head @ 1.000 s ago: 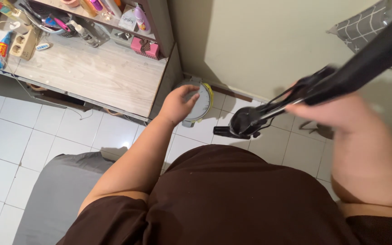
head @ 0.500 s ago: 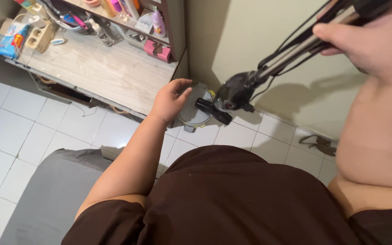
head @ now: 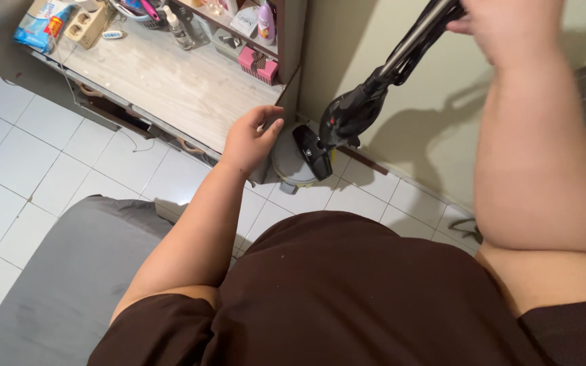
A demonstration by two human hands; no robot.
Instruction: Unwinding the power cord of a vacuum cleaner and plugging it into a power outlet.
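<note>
My right hand [head: 503,24] is raised at the top of the view and grips a metal pole [head: 412,44] with a black cord running along it. The pole slants down to a black appliance head [head: 350,112] with a black nozzle [head: 313,152] hanging near the wall. My left hand [head: 252,139] hovers at the corner of the wooden desk [head: 171,88], fingers loosely apart and holding nothing. It is just left of the nozzle and above a grey round device [head: 289,169] on the floor.
Shelves above the desk hold bottles [head: 266,20] and a pink box [head: 258,64]. A power strip [head: 83,27] and a blue packet [head: 38,20] lie at the desk's far end. A grey cushion [head: 69,285] lies on the white tile floor at lower left. A beige wall [head: 408,135] stands behind.
My right hand has lifted the pole higher and more upright. The black head swung left and up toward the desk corner. My left hand stayed by the desk corner.
</note>
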